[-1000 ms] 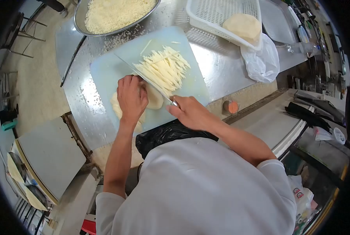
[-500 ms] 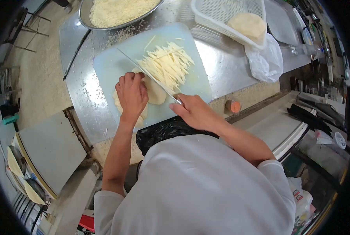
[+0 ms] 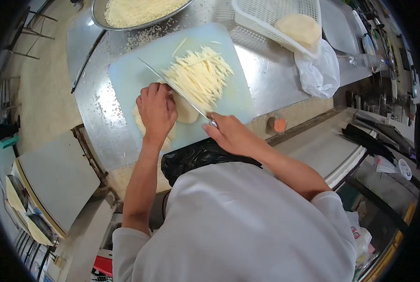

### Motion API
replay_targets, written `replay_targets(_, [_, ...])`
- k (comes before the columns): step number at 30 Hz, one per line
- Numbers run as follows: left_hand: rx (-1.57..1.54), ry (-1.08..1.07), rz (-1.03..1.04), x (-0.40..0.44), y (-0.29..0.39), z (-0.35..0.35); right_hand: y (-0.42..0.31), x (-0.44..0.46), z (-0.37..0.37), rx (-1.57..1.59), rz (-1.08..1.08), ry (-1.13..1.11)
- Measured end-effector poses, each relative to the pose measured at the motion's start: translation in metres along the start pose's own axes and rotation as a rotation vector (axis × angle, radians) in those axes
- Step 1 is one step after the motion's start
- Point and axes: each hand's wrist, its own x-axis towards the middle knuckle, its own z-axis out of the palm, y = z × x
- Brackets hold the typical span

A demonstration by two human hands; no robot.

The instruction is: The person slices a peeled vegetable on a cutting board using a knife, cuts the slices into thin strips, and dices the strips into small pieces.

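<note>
On the pale blue-green cutting board (image 3: 127, 80), my left hand (image 3: 156, 110) presses with curled fingers on flat slices of a pale peeled root vegetable (image 3: 186, 113) that looks like jicama. My right hand (image 3: 231, 134) is closed round the handle of a kitchen knife (image 3: 178, 90). Its long blade slants across the board beside my left fingertips, between the slices and a heap of thin cut strips (image 3: 201, 77). More slices (image 3: 138, 121) lie partly hidden under my left hand and wrist.
A metal bowl (image 3: 137, 28) of pale shreds stands at the back on the steel table (image 3: 97, 108). Back right, a white plastic basket (image 3: 252, 28) holds a whole peeled root (image 3: 298, 29), with a white plastic bag (image 3: 320, 73) beside it. Black plastic (image 3: 196, 160) lies at the board's near edge.
The view has shifted slightly, so the board and table sit a little higher and further left. Both hands keep nearly the same grip, and the knife stays beside the slices.
</note>
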Motion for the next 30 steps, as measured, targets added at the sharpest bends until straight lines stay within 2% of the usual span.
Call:
replay_targets(2, [-0.031,0.003,-0.029,0.001,0.002,0.000,0.016,0.023,0.007,-0.036,-0.039,0.021])
replay_targets(5, [-0.014,0.036,-0.035,-0.001,0.000,0.003,-0.009,0.003,-0.007,-0.049,-0.055,0.001])
replay_targets(8, [-0.012,0.011,-0.057,-0.001,-0.001,0.004,-0.024,-0.012,-0.010,0.039,0.031,-0.002])
replay_targets(9, [-0.018,-0.007,-0.060,-0.001,-0.002,0.003,0.000,0.002,-0.001,-0.030,-0.080,0.008])
replay_targets(12, [-0.082,0.030,-0.040,0.000,-0.003,0.002,0.017,0.025,0.012,-0.034,-0.025,0.024])
replay_targets(15, [-0.066,0.080,-0.054,0.001,0.000,0.004,-0.026,-0.004,-0.012,-0.004,0.047,-0.039])
replay_targets(18, [-0.103,0.097,-0.023,0.000,0.000,0.003,-0.002,-0.004,0.002,-0.042,-0.091,0.035])
replay_targets(21, [-0.124,0.034,-0.029,-0.002,-0.003,0.000,0.013,0.022,0.013,-0.068,-0.029,0.021])
replay_targets(24, [-0.232,0.139,-0.009,-0.011,-0.006,-0.003,0.023,0.020,0.024,-0.059,-0.096,0.139])
replay_targets(27, [0.084,0.086,0.024,-0.014,-0.002,-0.005,0.013,0.018,0.017,-0.042,-0.038,0.065])
replay_targets(30, [0.093,0.064,-0.015,-0.012,-0.001,-0.004,-0.025,-0.009,-0.003,0.002,0.026,0.015])
